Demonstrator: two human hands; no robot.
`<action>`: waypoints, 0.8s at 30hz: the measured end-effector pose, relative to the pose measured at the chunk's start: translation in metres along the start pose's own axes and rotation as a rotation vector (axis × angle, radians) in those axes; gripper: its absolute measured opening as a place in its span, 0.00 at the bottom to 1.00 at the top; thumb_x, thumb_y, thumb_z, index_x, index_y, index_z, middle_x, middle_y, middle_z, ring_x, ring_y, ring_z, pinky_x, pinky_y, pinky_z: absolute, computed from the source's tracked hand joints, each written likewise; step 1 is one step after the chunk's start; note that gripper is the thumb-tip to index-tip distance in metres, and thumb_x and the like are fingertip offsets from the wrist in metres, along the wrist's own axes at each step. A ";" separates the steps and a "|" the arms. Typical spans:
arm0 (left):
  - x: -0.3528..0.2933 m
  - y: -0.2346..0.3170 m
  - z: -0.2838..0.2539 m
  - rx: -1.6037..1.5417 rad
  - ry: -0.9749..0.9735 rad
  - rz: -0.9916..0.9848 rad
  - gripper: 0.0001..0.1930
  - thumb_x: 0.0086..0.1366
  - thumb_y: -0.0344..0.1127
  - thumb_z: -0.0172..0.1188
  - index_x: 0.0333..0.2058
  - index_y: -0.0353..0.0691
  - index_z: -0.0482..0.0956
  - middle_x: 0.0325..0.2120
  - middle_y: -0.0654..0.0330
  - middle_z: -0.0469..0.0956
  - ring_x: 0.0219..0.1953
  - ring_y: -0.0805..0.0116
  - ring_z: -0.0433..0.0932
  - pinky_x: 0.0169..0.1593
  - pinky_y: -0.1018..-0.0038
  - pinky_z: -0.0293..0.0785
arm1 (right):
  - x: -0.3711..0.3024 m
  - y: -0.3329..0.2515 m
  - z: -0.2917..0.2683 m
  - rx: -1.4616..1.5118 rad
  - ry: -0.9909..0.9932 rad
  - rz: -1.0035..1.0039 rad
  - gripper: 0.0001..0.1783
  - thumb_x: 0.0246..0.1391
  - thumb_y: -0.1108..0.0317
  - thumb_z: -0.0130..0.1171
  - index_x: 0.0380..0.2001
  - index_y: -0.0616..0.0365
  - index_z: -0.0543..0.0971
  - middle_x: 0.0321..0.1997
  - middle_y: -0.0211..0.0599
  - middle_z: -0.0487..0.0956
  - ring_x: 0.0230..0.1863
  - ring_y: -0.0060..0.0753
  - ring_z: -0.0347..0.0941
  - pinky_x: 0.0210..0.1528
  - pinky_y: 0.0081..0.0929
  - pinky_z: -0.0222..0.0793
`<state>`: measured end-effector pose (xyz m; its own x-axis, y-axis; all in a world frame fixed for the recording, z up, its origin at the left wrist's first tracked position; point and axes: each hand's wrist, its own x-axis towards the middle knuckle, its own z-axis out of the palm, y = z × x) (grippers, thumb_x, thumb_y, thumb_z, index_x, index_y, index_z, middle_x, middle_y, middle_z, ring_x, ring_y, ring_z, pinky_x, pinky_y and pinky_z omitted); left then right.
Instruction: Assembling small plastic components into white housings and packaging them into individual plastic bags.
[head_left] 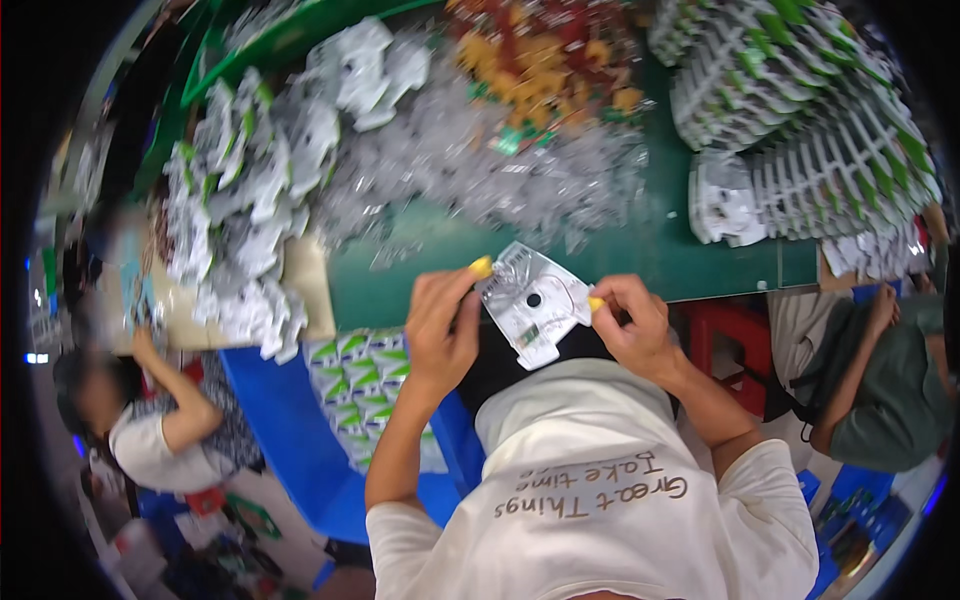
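Observation:
A white die-cut card (541,318) with a black round spot and a clear plastic piece (515,268) at its upper left is held tilted over the table's near edge. My left hand (438,328) has its fingers closed at the card's left edge, a yellow cover on one fingertip. At the opposite edge my right hand (640,325) pinches the card, also with a yellow fingertip cover. Beyond my hands lies a spread heap of clear plastic pieces (430,165). Orange and red small parts (545,65) lie blurred behind that heap.
White and green cards pile up at left (250,170); long stacked rows (800,130) stand at right. Below the green table (390,290), a blue bin (285,440) holds green-and-white packs (365,385). One person (170,430) sits left, another (890,390) right, near a red stool (725,350).

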<state>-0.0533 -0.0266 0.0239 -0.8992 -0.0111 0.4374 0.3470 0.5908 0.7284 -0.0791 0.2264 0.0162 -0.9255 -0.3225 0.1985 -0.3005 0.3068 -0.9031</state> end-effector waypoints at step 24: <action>0.014 -0.003 0.041 -0.049 -0.094 -0.057 0.10 0.55 0.23 0.67 0.38 0.37 0.83 0.37 0.55 0.83 0.37 0.56 0.79 0.42 0.66 0.73 | 0.018 0.039 -0.101 -0.025 0.927 -0.014 0.12 0.60 0.79 0.58 0.47 0.63 0.76 0.25 0.25 0.74 0.25 0.11 0.66 0.28 0.12 0.61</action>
<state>-0.0776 0.0047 0.0058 -0.9379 0.0335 0.3453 0.3055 0.5514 0.7763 -0.1310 0.3234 0.0228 -0.7327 0.5155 0.4444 -0.3084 0.3306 -0.8920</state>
